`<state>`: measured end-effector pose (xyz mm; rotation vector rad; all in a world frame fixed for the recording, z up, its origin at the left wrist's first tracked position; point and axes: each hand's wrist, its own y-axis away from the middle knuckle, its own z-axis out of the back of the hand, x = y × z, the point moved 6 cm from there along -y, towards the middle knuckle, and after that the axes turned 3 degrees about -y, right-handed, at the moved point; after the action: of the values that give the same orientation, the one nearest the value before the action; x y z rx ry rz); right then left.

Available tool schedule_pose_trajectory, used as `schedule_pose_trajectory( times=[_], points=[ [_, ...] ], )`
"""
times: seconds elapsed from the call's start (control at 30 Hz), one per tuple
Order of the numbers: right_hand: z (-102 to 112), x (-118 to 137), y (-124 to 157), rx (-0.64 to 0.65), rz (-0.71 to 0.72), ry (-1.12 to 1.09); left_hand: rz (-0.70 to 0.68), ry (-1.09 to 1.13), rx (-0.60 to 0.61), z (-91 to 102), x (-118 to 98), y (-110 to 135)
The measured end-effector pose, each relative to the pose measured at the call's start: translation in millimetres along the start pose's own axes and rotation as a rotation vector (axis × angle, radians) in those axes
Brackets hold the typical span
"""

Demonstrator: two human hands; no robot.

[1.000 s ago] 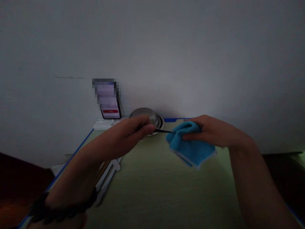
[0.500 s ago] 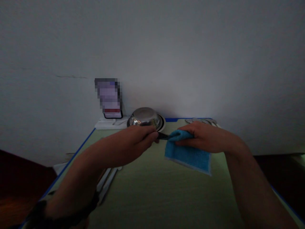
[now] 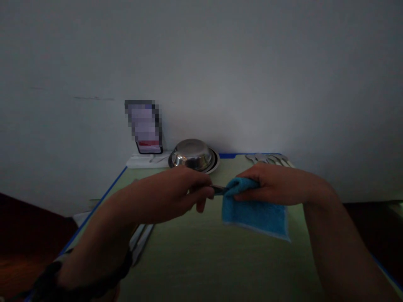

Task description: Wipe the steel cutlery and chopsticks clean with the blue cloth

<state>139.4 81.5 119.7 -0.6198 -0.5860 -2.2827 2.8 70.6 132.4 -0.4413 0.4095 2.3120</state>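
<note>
Blue white-edged cloth (image 3: pixel 256 218) clamped in right hand (image 3: pixel 272 184), folded at right part of slim dark shiny utensil (image 3: pixel 218 189); left part pinched in left hand (image 3: pixel 176 193). Above pale-green table (image 3: pixel 214 256), nearer than upturned silvery bowl (image 3: pixel 192 153).

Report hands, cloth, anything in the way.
Left hand gripping slim utensil. Right hand pinching blue cloth folded about it. Upturned metal bowl behind, not visibly obstructing.

Towel (image 3: pixel 256 219) looked napped and matt; utensil (image 3: pixel 218 190) appeared smooth, slightly shiny. Bowl (image 3: pixel 192 153) was polished metal, glossy along side. Tabletop (image 3: pixel 220 260) showed smooth, faintly wood-grained finish; wall (image 3: pixel 252 75) was matt.
</note>
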Motion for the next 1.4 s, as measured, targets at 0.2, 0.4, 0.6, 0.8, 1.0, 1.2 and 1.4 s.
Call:
schedule_pose_trajectory(
  times=[0.2, 0.4, 0.6, 0.8, 1.0, 1.2, 1.4],
  points=[
    [-3.6, 15.7, -10.5, -0.109, 0.132, 0.049, -0.021, -0.067, 0.002, -10.4, -1.1, -7.3],
    [0.0, 16.3, -16.3, -0.178, 0.152, 0.011, -0.027, -0.064, -0.063, 5.6, 3.8, 2.3],
    [9.6, -3.8, -12.3, -0.235, 0.028, -0.018, 0.024, -0.044, -0.121, 15.5, 22.0, 9.1],
    [12.2, -4.9, -8.7, -0.233, -0.005, -0.021, 0.058, -0.072, -0.154, 19.4, 25.7, 14.4],
    [8.8, -32.2, 3.2, -0.104, -0.182, 0.052, 0.093, -0.115, -0.281, 34.8, 34.5, 28.9],
    [17.2, -33.1, 6.3, -0.233, -0.148, 0.012, 0.158, -0.101, -0.359, 47.9, 46.3, 48.9],
    [21.7, -21.0, -1.9, -0.385, -0.081, 0.006, 0.159, 0.023, -0.235, 30.2, 47.3, 31.3]
  ],
)
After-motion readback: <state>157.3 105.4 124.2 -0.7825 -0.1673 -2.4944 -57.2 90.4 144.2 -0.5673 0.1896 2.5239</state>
